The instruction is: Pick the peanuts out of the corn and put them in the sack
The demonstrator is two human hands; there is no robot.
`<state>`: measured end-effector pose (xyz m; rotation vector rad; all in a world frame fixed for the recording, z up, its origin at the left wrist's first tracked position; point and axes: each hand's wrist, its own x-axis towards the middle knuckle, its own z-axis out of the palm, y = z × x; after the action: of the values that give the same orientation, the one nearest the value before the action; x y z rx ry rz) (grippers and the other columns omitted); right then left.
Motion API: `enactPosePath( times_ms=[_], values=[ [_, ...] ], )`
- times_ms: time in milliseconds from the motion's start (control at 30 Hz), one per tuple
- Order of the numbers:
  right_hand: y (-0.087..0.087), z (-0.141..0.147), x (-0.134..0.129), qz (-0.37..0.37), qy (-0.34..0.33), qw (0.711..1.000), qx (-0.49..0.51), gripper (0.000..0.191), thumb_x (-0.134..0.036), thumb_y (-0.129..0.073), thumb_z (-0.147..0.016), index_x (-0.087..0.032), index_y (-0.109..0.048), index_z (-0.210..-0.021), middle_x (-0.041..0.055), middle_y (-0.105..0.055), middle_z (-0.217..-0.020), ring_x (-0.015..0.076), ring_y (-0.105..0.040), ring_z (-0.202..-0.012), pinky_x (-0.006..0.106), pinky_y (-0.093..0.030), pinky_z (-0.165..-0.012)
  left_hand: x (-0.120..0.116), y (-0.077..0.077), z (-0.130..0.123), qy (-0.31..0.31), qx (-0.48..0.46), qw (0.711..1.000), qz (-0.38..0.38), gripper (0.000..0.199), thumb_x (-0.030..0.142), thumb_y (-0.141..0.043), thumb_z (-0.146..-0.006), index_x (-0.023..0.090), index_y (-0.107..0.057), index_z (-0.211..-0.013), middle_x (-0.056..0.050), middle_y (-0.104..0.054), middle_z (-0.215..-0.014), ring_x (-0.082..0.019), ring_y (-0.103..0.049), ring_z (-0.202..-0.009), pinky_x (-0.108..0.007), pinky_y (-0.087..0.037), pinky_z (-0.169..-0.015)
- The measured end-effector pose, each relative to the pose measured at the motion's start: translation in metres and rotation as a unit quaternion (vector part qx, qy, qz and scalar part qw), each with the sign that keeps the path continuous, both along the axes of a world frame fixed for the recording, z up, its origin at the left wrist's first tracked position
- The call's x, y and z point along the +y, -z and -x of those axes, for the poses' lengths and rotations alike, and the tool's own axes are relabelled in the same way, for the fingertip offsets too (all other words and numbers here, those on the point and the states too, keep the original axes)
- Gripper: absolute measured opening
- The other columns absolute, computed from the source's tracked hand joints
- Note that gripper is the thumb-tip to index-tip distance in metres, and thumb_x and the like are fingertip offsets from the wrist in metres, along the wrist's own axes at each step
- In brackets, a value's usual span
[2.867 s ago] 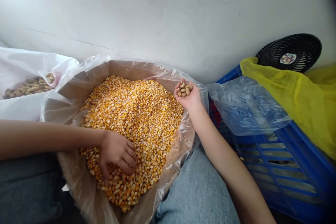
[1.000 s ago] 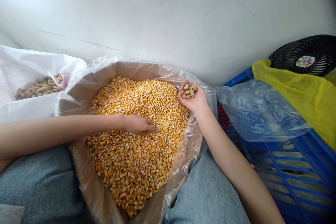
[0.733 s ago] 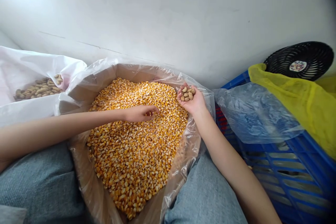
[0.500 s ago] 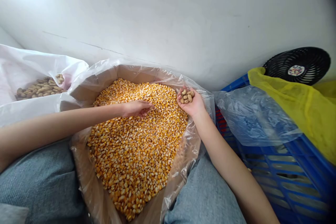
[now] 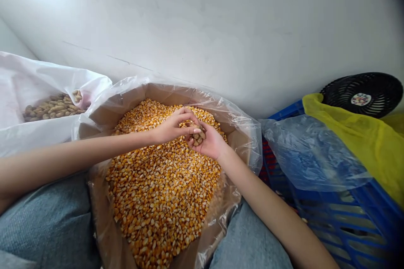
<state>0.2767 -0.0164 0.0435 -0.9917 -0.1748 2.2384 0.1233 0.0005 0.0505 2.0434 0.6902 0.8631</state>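
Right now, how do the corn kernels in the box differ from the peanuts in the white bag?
The corn kernels are small yellow-orange grains; the in-shell peanuts are larger, tan, elongated pods. The corn kernels form a wide heap in a plastic-lined cardboard box; the in-shell peanuts make a smaller patch in a white plastic bag. Both lie loose in bulk, inside plastic. The right hand cups a few more peanuts over the corn.

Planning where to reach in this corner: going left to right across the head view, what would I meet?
White sack → peanuts → corn kernels → clear plastic bag → yellow bag
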Motion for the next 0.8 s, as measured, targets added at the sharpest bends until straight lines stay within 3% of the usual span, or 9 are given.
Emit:
enactPosePath(
  times_ms=[100,233,333,400,500,600,700,800],
  values=[
    [0.0,0.008,-0.002,-0.009,-0.036,0.999,0.037,0.021,-0.032,-0.039,-0.078,-0.016,-0.051,-0.071,-0.0001,-0.052,-0.049,0.0115,-0.051,-0.052,0.018,-0.037,-0.041,0.0,0.005,0.0,0.021,0.022,1.0,0.003,0.022,0.034,-0.049,-0.075,0.018,-0.055,-0.088,-0.004,-0.043,-0.099,-0.014,-0.041,-0.097,-0.029,-0.036,-0.084],
    [0.0,0.007,-0.001,-0.028,-0.018,0.999,0.034,0.021,-0.033,-0.039,-0.078,-0.017,-0.053,-0.075,0.0005,-0.054,-0.054,0.0099,-0.049,-0.05,0.014,-0.033,-0.036,0.012,0.005,0.004,0.003,0.034,0.999,-0.003,0.028,0.035,-0.044,-0.078,0.018,-0.048,-0.1,-0.005,-0.043,-0.104,-0.014,-0.041,-0.099,-0.029,-0.036,-0.084],
    [-0.001,0.001,0.001,-0.045,0.014,0.999,0.014,0.022,-0.032,-0.039,-0.078,-0.017,-0.054,-0.078,0.0031,-0.057,-0.063,0.0085,-0.048,-0.05,0.013,-0.032,-0.035,0.025,0.001,0.022,-0.055,0.066,0.995,-0.045,0.037,0.039,-0.039,-0.079,0.018,-0.041,-0.11,-0.007,-0.044,-0.109,-0.016,-0.04,-0.102,-0.032,-0.034,-0.086],
    [-0.002,-0.004,0.004,-0.058,0.05,0.997,0.012,0.022,-0.032,-0.038,-0.078,-0.017,-0.054,-0.08,0.0034,-0.057,-0.063,0.0083,-0.048,-0.05,0.013,-0.033,-0.035,0.03,-0.002,0.044,-0.057,0.117,0.987,-0.092,0.049,0.043,-0.044,-0.074,0.018,-0.036,-0.116,-0.009,-0.041,-0.115,-0.019,-0.036,-0.107,-0.034,-0.03,-0.089],
    [-0.004,-0.011,0.007,-0.077,0.095,0.992,0.02,0.023,-0.031,-0.036,-0.078,-0.017,-0.054,-0.079,0.0029,-0.056,-0.062,0.0084,-0.048,-0.05,0.013,-0.034,-0.035,0.026,-0.004,0.086,0.066,0.254,0.954,-0.143,0.065,0.048,-0.056,-0.062,0.019,-0.039,-0.117,-0.011,-0.037,-0.122,-0.024,-0.029,-0.114,-0.037,-0.022,-0.094],
    [-0.005,-0.014,0.008,-0.091,0.112,0.989,0.028,0.023,-0.031,-0.035,-0.078,-0.017,-0.054,-0.079,0.0028,-0.056,-0.063,0.0084,-0.048,-0.051,0.014,-0.035,-0.035,0.017,-0.005,0.116,0.221,0.377,0.89,-0.128,0.063,0.044,-0.062,-0.056,0.023,-0.045,-0.113,-0.008,-0.036,-0.126,-0.025,-0.024,-0.118,-0.038,-0.018,-0.096],
    [-0.005,-0.014,0.008,-0.097,0.118,0.988,0.019,0.023,-0.03,-0.035,-0.079,-0.017,-0.054,-0.079,0.0029,-0.056,-0.063,0.0085,-0.049,-0.051,0.014,-0.036,-0.036,0.012,0.001,0.118,0.306,0.412,0.853,-0.097,0.065,0.035,-0.064,-0.053,0.028,-0.046,-0.114,-0.004,-0.032,-0.129,-0.024,-0.019,-0.121,-0.038,-0.015,-0.097],
    [-0.003,-0.015,0.007,-0.097,0.121,0.988,0.004,0.024,-0.031,-0.034,-0.079,-0.017,-0.054,-0.079,0.003,-0.057,-0.062,0.0088,-0.049,-0.051,0.014,-0.035,-0.035,0.01,0.016,0.095,0.355,0.397,0.845,-0.042,0.061,0.02,-0.061,-0.051,0.035,-0.05,-0.109,-0.001,-0.037,-0.127,-0.022,-0.023,-0.12,-0.038,-0.017,-0.097]
  ],
)
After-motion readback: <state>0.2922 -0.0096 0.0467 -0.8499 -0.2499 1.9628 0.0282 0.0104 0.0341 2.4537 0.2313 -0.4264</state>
